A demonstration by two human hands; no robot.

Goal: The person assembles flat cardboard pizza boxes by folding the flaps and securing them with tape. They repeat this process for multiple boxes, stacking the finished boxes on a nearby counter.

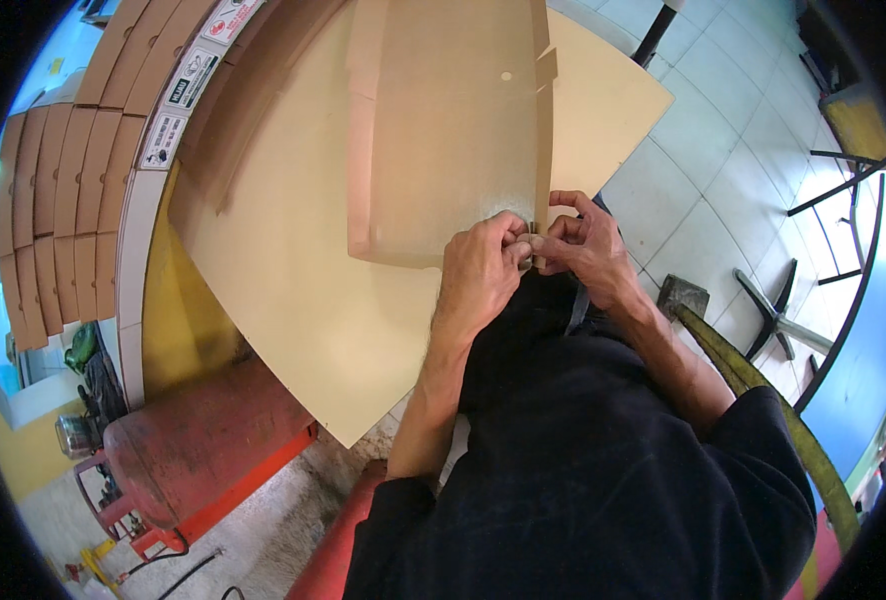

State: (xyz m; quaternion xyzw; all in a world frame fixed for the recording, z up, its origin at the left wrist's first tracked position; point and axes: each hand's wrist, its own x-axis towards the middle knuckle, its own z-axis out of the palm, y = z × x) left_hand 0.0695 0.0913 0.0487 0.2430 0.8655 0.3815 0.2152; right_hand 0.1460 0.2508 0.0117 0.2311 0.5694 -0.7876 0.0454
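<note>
A brown cardboard box (443, 130), opened out with its side walls partly raised, lies on the pale tabletop (303, 270). At its near right corner both my hands meet. My left hand (485, 262) has thumb and fingers pinched on the corner of the cardboard. Just to its right, my right hand (583, 245) pinches the same corner with thumb and index finger, its other fingers curled. The small folded flap between my fingertips is mostly hidden by them.
Many folded brown boxes (58, 190) are stacked at the left beside a white ledge with labels (185, 85). A red gas cylinder or tank (203, 440) lies below the table's left edge. Chair legs (778, 315) stand on the tiled floor (703, 140) at right.
</note>
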